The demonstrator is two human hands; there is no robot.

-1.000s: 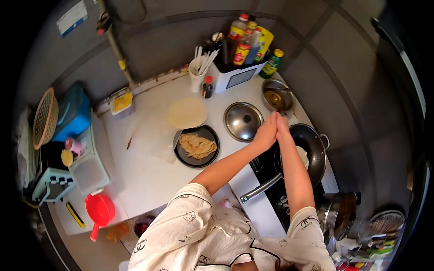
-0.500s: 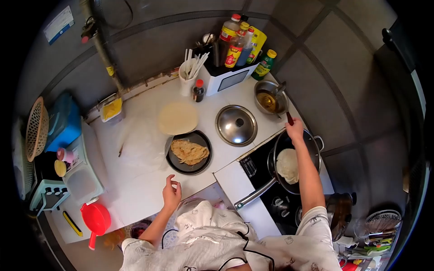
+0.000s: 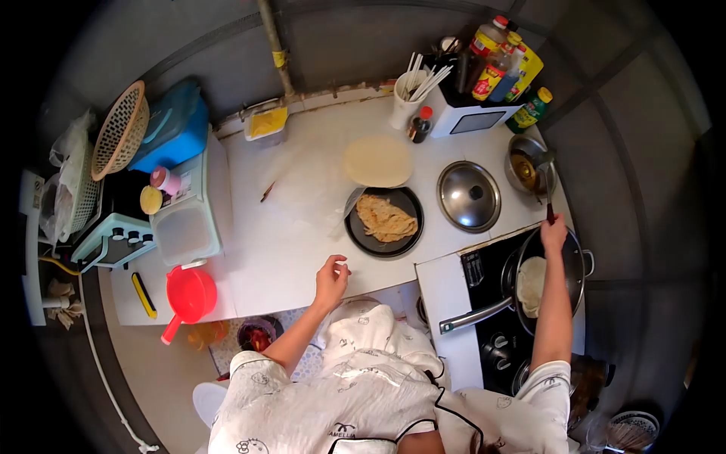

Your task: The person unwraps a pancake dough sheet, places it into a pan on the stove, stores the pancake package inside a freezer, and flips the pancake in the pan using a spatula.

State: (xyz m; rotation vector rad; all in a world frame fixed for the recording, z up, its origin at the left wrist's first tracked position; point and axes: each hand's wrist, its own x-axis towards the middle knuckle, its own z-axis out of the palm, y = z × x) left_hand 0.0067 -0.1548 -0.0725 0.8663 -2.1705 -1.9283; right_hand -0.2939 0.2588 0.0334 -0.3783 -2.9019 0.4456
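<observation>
My right hand [image 3: 554,234] grips the dark handle of a ladle [image 3: 550,181], whose metal head is at the right rim of a steel bowl [image 3: 514,175] of golden-brown oil. Below that forearm, a pale flatbread [image 3: 531,286] lies in a black frying pan [image 3: 576,291] on the stove; the arm covers part of the pan. My left hand [image 3: 331,281] hangs empty at the counter's front edge, fingers loosely bent and apart. Nearest to it is a dark round plate [image 3: 408,246] with a browned, folded flatbread [image 3: 386,219]. A pale round sheet of dough [image 3: 378,161] lies behind the plate.
A steel lid [image 3: 469,197] rests between plate and bowl. Sauce bottles [image 3: 491,72] stand at the back right, beside a cup of white sticks [image 3: 404,106]. To the left are a red scoop [image 3: 190,295], a yellow cutter [image 3: 144,295] and a blue box [image 3: 178,129].
The view has shifted, so the counter things appear farther right. My right hand has lifted the ladle's head from inside the bowl toward its rim. My left hand stays empty.
</observation>
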